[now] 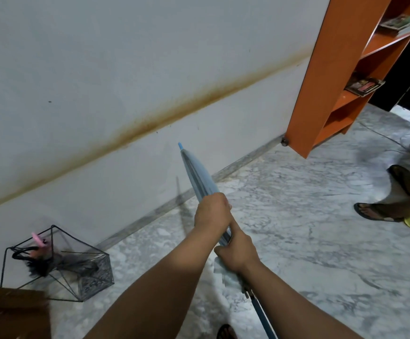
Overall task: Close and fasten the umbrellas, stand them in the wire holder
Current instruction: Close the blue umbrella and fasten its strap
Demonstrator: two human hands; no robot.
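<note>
A closed light-blue umbrella (199, 176) points up and away from me, its blue tip near the white wall. My left hand (212, 212) grips the folded canopy around its middle. Just below it, my right hand (238, 254) grips the lower canopy, where loose fabric bunches out under the palm. The blue shaft runs down past my right forearm to the bottom edge. The black wire holder (86, 272) stands on the floor at the lower left, against the wall. A dark umbrella with a pink handle (39, 253) sits in it.
An orange shelf unit (326, 77) stands at the upper right against the wall. Another person's sandalled feet (380, 211) are on the marble floor at the right. A brown box (13, 314) fills the bottom left corner. My own foot shows at the bottom edge.
</note>
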